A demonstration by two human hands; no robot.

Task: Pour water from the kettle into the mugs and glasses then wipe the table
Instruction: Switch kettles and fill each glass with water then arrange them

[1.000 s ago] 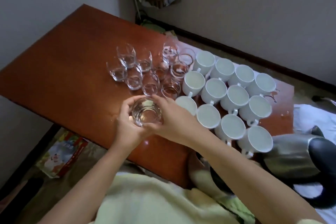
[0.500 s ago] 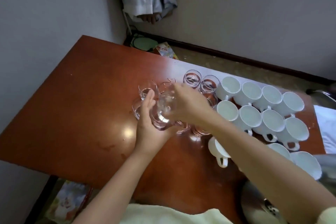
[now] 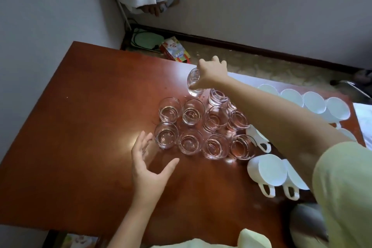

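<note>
Head view: right hand (image 3: 211,70) stretched far over the brown tabletop (image 3: 80,127), fingers curled round a tilted glass (image 3: 194,83), held just beyond the cluster of glasses (image 3: 201,129). Left hand (image 3: 149,169) hovering near the closest-left glass of that cluster, fingers spread and relaxed, gripping nothing. White mugs (image 3: 267,171) grouped at the right, beside the glasses. Grey kettle (image 3: 306,219) partly hidden at lower right, off the tabletop edge.

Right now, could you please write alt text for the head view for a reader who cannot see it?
A person's right hand grips a small clear glass over the far side of a reddish-brown wooden table, beyond a cluster of clear glasses. The left hand hovers open nearby; white ceramic mugs stand to the right.
</note>
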